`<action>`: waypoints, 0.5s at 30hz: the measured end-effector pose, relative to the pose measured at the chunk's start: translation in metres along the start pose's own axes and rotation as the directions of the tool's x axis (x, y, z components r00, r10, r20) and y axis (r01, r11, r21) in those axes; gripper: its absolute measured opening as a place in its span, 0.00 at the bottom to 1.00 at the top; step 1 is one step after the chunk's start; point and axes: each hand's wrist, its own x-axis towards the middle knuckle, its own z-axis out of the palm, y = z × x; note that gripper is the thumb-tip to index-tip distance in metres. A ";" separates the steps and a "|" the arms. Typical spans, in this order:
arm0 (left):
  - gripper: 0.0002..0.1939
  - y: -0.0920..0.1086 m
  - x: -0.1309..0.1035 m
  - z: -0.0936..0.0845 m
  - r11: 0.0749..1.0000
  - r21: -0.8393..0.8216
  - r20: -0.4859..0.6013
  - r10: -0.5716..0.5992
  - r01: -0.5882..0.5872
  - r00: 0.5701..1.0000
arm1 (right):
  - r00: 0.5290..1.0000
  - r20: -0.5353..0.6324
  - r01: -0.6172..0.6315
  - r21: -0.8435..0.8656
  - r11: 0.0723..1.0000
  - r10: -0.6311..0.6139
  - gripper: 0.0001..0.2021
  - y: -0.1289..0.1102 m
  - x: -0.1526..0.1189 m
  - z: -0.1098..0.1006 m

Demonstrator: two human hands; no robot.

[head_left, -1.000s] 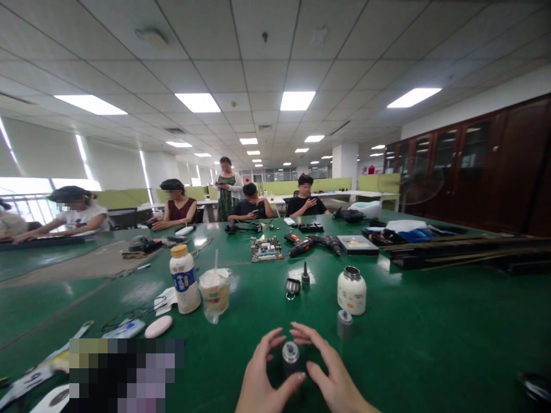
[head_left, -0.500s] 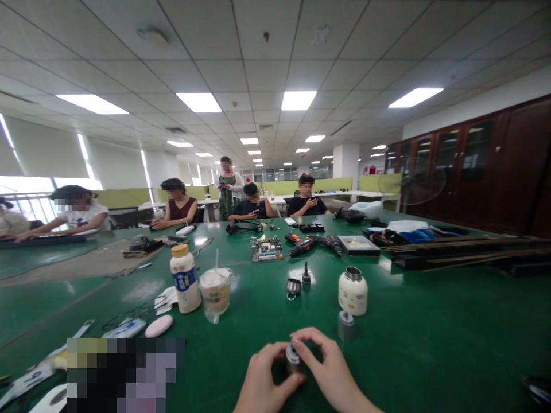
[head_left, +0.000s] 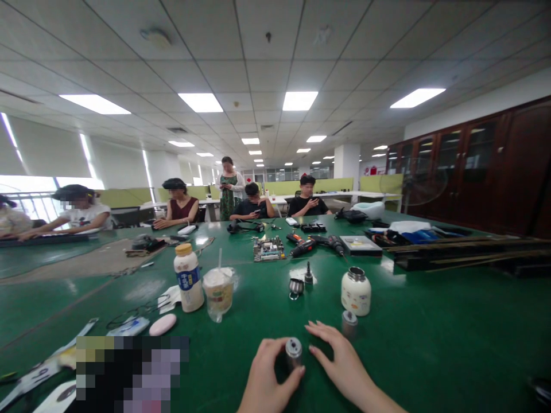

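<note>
My left hand (head_left: 272, 376) is closed around a small silver metal cylinder (head_left: 294, 351), whose round top with small holes faces up. To its right, my right hand (head_left: 340, 361) is open with fingers apart, touching nothing that I can see. A second grey metal cylinder (head_left: 349, 324) stands just beyond my right fingers. Behind that one is a cream flask (head_left: 356, 293) with its mouth uncovered. Farther forward, a dark metal cap with a ring (head_left: 295, 288) lies beside a small dark upright part (head_left: 309, 274).
Left of centre stand a bottle (head_left: 188, 281) and a plastic cup with a straw (head_left: 218, 289); a pink oval object (head_left: 162, 324) lies nearer. A circuit board (head_left: 269, 249) and power drills (head_left: 303, 246) lie farther back. Several people sit or stand beyond the green table (head_left: 451, 344).
My right hand has come off the cylinder's top and moved right, its fingers spreading. My left hand keeps hold of the cylinder. The view has shifted slightly.
</note>
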 end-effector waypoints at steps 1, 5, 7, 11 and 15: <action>0.18 0.000 0.000 0.000 1.000 -0.005 0.009 -0.006 0.006 1.000 | 1.000 0.006 -0.004 0.028 1.000 0.004 0.17 -0.001 0.001 0.000; 0.18 0.004 0.003 -0.004 0.999 -0.017 0.071 -0.044 0.045 0.996 | 0.999 -0.023 -0.029 0.155 0.988 0.033 0.10 -0.013 0.004 -0.004; 0.17 0.006 0.004 -0.005 0.999 -0.011 0.107 -0.050 0.052 0.993 | 0.997 -0.078 0.005 0.223 0.975 0.012 0.09 -0.024 0.005 -0.007; 0.16 0.006 0.004 -0.006 0.999 0.001 0.145 -0.047 0.047 0.988 | 0.992 -0.100 0.105 0.335 0.936 -0.075 0.07 -0.049 0.001 -0.007; 0.14 0.005 0.003 -0.004 0.999 0.004 0.148 -0.038 0.038 0.988 | 0.994 -0.035 0.108 0.335 0.936 -0.102 0.07 -0.061 -0.003 -0.007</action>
